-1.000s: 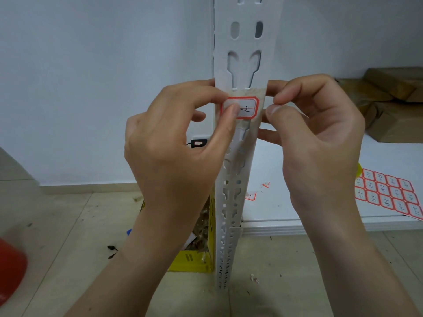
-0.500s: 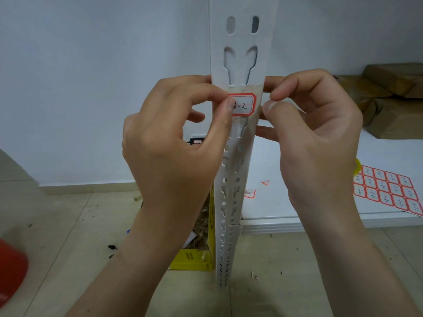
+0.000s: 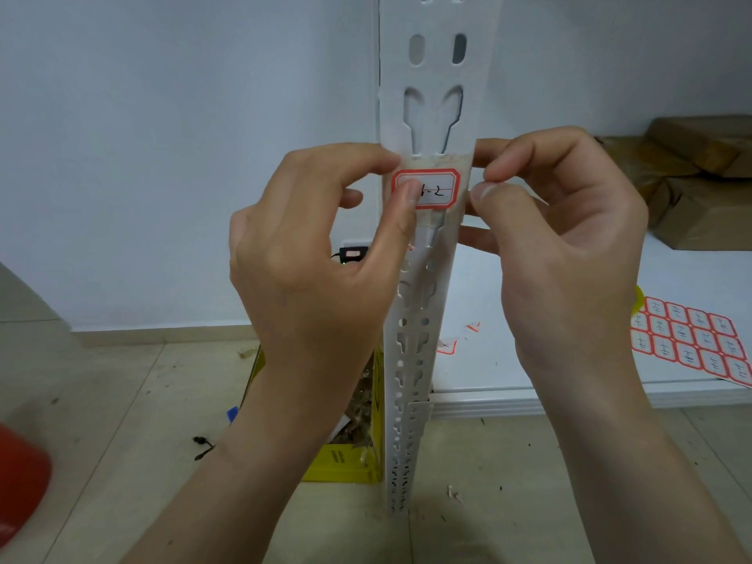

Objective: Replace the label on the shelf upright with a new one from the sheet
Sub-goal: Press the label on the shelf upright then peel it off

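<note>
Label (image 3: 435,189): red-bordered, on the shelf upright's (image 3: 433,67) front face, between the hands.
Left hand (image 3: 309,278): thumb presses the label's left end, with fingers curled round the upright's left edge.
Right hand (image 3: 569,246): thumb and forefinger pinched at the right edge; contents unclear.
Sheet (image 3: 691,339): on the white shelf (image 3: 529,360), lower right, well apart.

The left hand (image 3: 309,270) grips the white shelf upright (image 3: 431,75) at its left edge, its thumb pressing the left end of the red-bordered label (image 3: 437,189). The right hand (image 3: 569,246) holds the right edge, thumb tip just beside the label. The sheet (image 3: 691,339) lies on the low shelf (image 3: 529,368).
</note>
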A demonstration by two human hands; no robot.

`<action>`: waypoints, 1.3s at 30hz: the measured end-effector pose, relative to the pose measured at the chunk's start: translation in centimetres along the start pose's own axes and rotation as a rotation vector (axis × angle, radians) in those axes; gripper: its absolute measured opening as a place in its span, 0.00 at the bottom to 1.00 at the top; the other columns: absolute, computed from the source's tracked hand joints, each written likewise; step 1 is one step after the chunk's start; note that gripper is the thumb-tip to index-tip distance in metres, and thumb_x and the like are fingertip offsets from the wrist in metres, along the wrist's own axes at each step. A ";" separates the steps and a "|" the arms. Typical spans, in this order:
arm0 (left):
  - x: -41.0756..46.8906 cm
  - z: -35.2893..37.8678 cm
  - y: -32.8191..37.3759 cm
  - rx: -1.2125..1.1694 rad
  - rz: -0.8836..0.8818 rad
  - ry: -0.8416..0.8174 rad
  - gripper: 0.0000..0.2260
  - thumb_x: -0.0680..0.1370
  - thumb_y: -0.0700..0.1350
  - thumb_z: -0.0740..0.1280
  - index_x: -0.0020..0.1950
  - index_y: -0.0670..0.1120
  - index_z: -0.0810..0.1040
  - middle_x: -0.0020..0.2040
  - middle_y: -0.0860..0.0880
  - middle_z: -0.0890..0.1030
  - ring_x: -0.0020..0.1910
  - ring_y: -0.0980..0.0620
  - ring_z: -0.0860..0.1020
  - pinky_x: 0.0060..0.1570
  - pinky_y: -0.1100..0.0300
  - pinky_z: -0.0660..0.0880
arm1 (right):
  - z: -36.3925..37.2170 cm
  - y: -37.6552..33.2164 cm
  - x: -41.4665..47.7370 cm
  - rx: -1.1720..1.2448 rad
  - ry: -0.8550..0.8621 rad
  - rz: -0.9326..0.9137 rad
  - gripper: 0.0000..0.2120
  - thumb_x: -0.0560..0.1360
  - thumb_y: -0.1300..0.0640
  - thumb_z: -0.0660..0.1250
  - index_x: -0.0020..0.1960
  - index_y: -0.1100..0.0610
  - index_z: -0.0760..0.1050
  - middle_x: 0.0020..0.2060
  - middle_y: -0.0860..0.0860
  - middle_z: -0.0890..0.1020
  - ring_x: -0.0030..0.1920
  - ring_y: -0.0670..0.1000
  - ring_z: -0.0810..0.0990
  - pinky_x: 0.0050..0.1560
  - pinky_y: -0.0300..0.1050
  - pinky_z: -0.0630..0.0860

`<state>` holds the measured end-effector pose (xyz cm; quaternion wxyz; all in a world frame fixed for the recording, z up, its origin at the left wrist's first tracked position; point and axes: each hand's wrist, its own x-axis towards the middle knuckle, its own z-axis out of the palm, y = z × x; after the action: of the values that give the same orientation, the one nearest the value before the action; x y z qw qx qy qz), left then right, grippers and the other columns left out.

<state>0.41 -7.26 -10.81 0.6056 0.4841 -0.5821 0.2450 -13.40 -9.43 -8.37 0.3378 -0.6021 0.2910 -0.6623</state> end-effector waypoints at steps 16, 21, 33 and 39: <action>0.2 -0.3 -0.2 0.017 0.000 -0.030 0.05 0.83 0.46 0.73 0.51 0.46 0.86 0.52 0.49 0.87 0.50 0.45 0.84 0.45 0.38 0.79 | 0.0 0.0 -0.1 -0.005 -0.004 -0.005 0.09 0.77 0.69 0.66 0.44 0.57 0.75 0.46 0.45 0.85 0.44 0.48 0.88 0.43 0.59 0.85; 0.4 -0.4 0.0 0.010 -0.019 -0.061 0.05 0.82 0.46 0.73 0.51 0.45 0.85 0.52 0.50 0.85 0.50 0.47 0.83 0.46 0.39 0.80 | 0.0 0.0 -0.2 -0.002 -0.005 0.002 0.09 0.77 0.69 0.66 0.44 0.57 0.75 0.47 0.47 0.86 0.44 0.48 0.88 0.43 0.56 0.86; -0.2 -0.1 -0.3 0.006 0.007 0.020 0.05 0.82 0.45 0.74 0.52 0.44 0.85 0.54 0.51 0.86 0.48 0.47 0.85 0.43 0.38 0.81 | 0.1 -0.1 -0.1 -0.004 -0.006 0.002 0.09 0.76 0.69 0.66 0.44 0.56 0.75 0.46 0.46 0.86 0.44 0.49 0.88 0.43 0.60 0.85; -0.1 -0.1 -0.4 0.018 0.042 0.028 0.03 0.83 0.48 0.74 0.56 0.53 0.83 0.55 0.55 0.85 0.47 0.48 0.86 0.43 0.38 0.81 | 0.1 -0.1 -0.1 0.003 -0.009 -0.006 0.08 0.77 0.69 0.66 0.45 0.57 0.74 0.46 0.46 0.85 0.44 0.46 0.88 0.42 0.50 0.87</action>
<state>0.81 -7.31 -10.98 0.6041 0.4737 -0.5813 0.2699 -13.34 -9.25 -8.33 0.3380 -0.6055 0.2865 -0.6611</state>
